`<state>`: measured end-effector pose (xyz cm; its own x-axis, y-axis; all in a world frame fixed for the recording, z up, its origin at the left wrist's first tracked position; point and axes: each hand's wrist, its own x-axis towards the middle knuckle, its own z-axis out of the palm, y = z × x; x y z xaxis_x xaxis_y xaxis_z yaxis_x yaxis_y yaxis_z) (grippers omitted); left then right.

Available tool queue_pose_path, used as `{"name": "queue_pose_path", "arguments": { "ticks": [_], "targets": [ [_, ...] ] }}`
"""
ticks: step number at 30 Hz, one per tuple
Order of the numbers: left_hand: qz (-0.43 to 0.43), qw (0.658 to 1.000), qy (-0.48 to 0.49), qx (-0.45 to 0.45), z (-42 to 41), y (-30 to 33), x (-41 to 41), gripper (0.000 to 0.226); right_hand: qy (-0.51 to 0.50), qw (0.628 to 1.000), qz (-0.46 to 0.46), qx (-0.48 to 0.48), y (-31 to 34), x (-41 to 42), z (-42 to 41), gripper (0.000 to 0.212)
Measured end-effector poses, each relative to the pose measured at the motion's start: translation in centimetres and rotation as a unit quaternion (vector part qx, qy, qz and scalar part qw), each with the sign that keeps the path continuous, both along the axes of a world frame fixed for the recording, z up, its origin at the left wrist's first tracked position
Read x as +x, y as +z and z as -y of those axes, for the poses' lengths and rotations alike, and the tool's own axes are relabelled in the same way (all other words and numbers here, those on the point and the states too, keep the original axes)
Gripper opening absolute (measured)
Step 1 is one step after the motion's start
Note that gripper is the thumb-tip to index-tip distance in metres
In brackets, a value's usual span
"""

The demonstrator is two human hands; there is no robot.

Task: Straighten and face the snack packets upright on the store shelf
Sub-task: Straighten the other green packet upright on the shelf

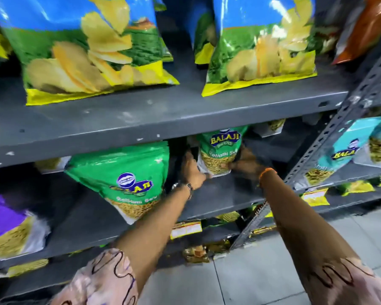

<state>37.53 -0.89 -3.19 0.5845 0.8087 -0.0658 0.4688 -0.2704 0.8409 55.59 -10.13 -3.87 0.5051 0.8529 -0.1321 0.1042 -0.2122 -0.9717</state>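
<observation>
Both my hands on one green Balaji packet (220, 150)

My left hand (193, 170) and right hand (243, 165) grip its lower corners; it stands upright on the grey shelf (218, 194).

A: Dark grey painted metal shelving unit (163, 111) fills the view, its boards chipped with pale specks.

B: And to its right?

A: A grey perforated steel upright post (330, 142) slants down, holes punched along its length; beyond it, more grey shelf boards (350, 172).

B: Below the unit?

A: Pale grey tiled floor (262, 280), thin dark grout lines. Yellow price labels (315, 197) sit on the shelf edges. Light is soft, recesses shadowy.
</observation>
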Motion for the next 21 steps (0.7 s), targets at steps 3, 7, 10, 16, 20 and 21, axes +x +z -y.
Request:
{"name": "queue_pose_path", "arguments": {
  "ticks": [3,7,10,16,20,21],
  "targets": [
    [-0.032,0.999,-0.011,0.019,-0.4,-0.4,0.7,0.084,0.037,0.999,-0.003,0.005,0.0,0.2,0.9,0.079],
    [-0.064,0.993,-0.011,0.094,1.6,-2.8,-0.2,0.082,0.044,0.999,-0.015,-0.003,-0.4,-0.4,4.0,0.091],
    [-0.091,0.991,-0.013,0.102,3.9,-3.2,-1.0,0.064,0.046,0.999,-0.007,-0.028,-1.1,-1.2,6.2,0.079],
    [-0.109,0.99,-0.01,0.092,5.4,-3.7,-1.4,0.057,0.046,0.998,0.007,-0.045,-1.8,-1.5,7.6,0.075],
    [-0.11,0.99,-0.019,0.084,6.0,-2.7,-1.8,0.064,0.052,0.998,0.012,-0.044,-0.7,-2.1,7.9,0.077],
    [-0.105,0.992,-0.023,0.07,6.6,-2.1,-2.1,0.069,0.054,0.998,0.013,-0.04,-0.3,-2.4,8.2,0.082]
  ]
}}
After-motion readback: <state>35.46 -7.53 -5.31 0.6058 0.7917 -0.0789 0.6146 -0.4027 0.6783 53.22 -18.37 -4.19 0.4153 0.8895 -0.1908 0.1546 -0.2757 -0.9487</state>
